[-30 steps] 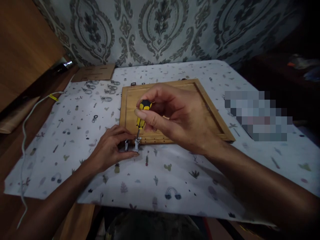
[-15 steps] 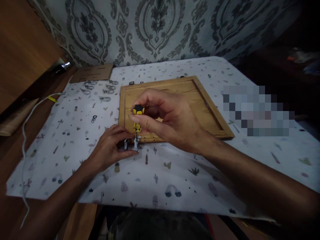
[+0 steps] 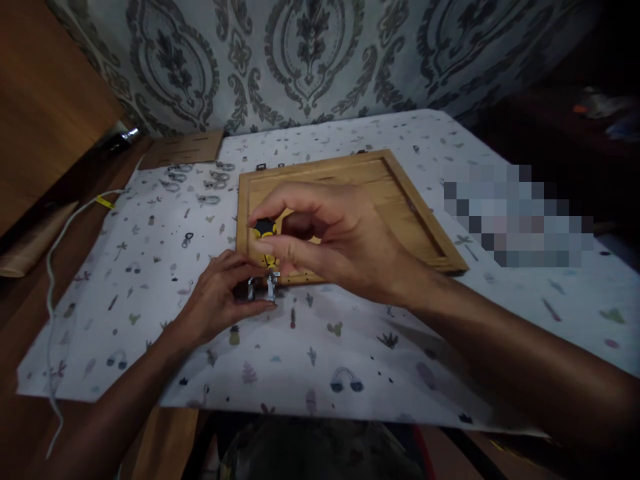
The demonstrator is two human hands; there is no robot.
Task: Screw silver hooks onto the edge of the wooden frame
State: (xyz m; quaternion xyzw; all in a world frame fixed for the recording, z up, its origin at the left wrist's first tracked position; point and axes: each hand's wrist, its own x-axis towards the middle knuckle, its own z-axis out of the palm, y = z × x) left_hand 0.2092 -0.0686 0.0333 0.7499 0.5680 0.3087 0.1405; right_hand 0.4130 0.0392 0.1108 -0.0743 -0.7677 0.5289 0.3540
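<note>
A: Biggest things first?

B: Brown desk (image 3: 30, 320) under a printed paper sheet (image 3: 350, 367). Lying flat on it, mid-desk, a wooden panel (image 3: 360, 183). Behind and to the left, a cardboard piece (image 3: 183, 148); trailing off the left side, a white cable (image 3: 49, 267).

A: Hands?

B: Right hand (image 3: 345, 247) over the panel's near-left corner, fingers (image 3: 300, 252) pinched shut round the top of a yellow-and-black screwdriver (image 3: 265, 229), held upright, tip down on a small metal bracket (image 3: 271, 285). Left hand (image 3: 220, 300) low on the paper, thumb and forefinger closed lightly on that bracket, right at the panel's front edge.

A: Handling?

B: Probably light and stiff, the pair. Smooth handle, likely to slip while spinning; best gripped at the fat upper part. Tiny hard bracket, prone to skidding on paper; best pinned by its sides, clear of the tip.

A: Anything readable?

B: Nothing legible on handle or panel; only little drawings on the sheet. Smallest of all, loose metal clasps (image 3: 209, 199) left of the panel.
</note>
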